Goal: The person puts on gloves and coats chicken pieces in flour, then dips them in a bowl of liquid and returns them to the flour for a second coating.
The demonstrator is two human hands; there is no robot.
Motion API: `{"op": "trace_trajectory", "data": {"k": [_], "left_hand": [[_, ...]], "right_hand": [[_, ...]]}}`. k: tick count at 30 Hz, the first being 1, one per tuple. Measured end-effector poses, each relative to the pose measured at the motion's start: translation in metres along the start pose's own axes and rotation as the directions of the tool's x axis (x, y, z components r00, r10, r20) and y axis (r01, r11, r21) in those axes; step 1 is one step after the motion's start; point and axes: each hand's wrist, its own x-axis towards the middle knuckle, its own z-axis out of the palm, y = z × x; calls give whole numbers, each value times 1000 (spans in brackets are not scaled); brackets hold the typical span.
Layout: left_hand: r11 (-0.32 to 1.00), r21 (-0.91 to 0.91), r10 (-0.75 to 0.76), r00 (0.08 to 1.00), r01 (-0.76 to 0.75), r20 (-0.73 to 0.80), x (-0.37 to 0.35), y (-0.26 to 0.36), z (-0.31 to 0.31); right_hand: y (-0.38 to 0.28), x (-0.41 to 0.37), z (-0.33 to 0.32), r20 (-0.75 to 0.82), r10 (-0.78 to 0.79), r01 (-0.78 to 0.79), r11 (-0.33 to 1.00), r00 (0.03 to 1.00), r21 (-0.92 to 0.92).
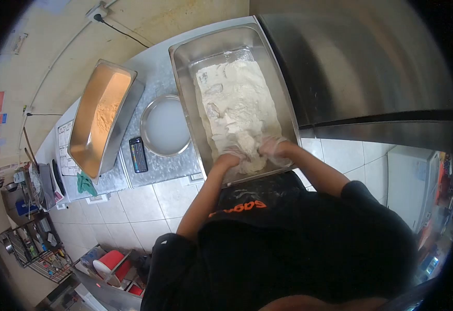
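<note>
A deep steel tray point(289, 116) holds a bed of white flour point(242, 88), with a few lumps showing at its left side. Both my hands wear clear plastic gloves and reach into the tray's near end. My left hand point(232, 153) and my right hand point(274, 147) close in from either side on a flour-coated lump point(251, 161). What lies under its coating cannot be made out. Flour and the loose gloves partly hide my fingertips.
Left of the tray are a round pan point(167, 127) of whitish liquid, a black phone-like device point(138, 154) and a deep metal container point(92, 111) of orange-tan powder. A green cloth point(85, 184) lies at the counter's edge. A steel cabinet point(361, 57) stands at the right.
</note>
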Motion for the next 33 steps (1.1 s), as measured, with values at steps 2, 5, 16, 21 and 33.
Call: {"op": "trace_trajectory", "data": {"k": [2,5,16,21,33], "left_hand": [[990,-73,-126,990,122,-60,-26,35,-67],[891,-231,-438,875,391,-206,32,1,-51],[986,37,-159,986,162,-56,17,-12,-133],[989,-119,-128,898,85,-422,16,21,-210],[998,-33,-67,939,59,-336,143,-57,-190]], "right_hand": [[-26,-7,-48,-170,-15,22,999,985,38],[-30,27,-79,-321,198,-233,970,926,-72],[45,166,-97,-561,156,-215,976,813,-39],[-2,249,-162,-800,-514,61,850,310,-523],[-52,148,-93,402,-294,419,868,867,-267]]}}
